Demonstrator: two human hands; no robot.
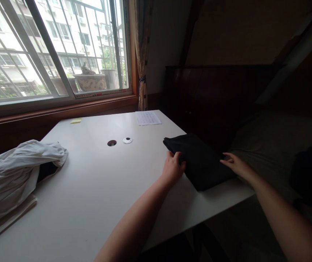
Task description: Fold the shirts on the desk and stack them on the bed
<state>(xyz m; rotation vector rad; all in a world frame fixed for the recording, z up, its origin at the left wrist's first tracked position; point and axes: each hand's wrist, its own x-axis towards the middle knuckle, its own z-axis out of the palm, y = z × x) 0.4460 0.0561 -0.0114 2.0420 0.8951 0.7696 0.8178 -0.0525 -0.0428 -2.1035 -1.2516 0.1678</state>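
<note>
A folded black cloth [203,162], perhaps a garment, lies flat near the right edge of the white table. At its left edge is my left hand [174,166], closed, with fingers curled around the fabric. My right hand [235,164] is at the opposite edge. Its thumb and forefinger are stretched out and a little apart, their tips at the fabric; the other fingers are partly hidden.
A crumpled heap of pale clothing [14,171] covers the table's left side. Farther back are written sheets of paper [148,118], a yellow sticky note [76,120], a cable hole [111,143] and its round cover [127,140]. A barred window [63,47] stands behind the white table [96,189].
</note>
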